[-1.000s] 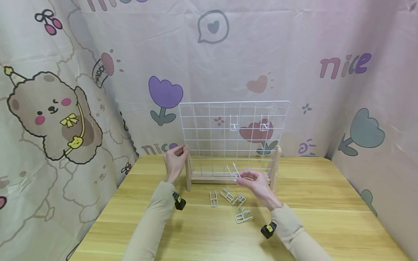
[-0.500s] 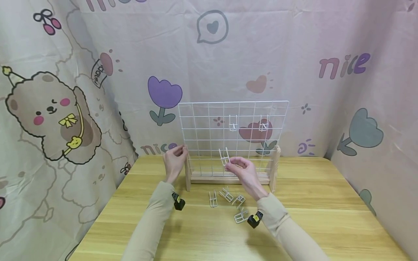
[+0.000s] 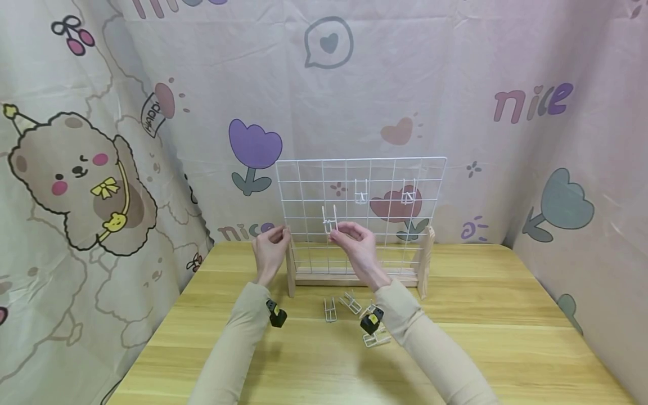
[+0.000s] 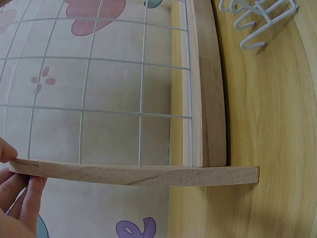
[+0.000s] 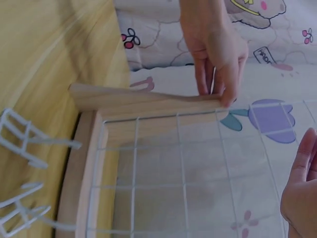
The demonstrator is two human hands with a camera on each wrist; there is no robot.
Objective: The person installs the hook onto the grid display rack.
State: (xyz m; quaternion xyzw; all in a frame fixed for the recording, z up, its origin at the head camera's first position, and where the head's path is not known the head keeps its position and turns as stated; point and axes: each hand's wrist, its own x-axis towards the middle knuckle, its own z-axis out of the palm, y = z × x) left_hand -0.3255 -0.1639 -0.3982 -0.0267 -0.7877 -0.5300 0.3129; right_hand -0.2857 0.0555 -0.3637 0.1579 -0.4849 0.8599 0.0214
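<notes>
A wire hook (image 3: pixel 330 221) has been raised leftward in front of the grid (image 3: pixel 346 199), pinched in the right hand's grip (image 3: pixel 357 246); the left wooden post (image 3: pixel 291 274) is clamped by the left hand (image 3: pixel 270 256). Other hooks (image 3: pixel 331 311) are scattered on the desk (image 3: pixel 304 360).

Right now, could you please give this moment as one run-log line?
Left hand pinches wooden post | right hand holds wire hook before grid, contact unclear | two hung hooks | four loose hooks on table
</notes>
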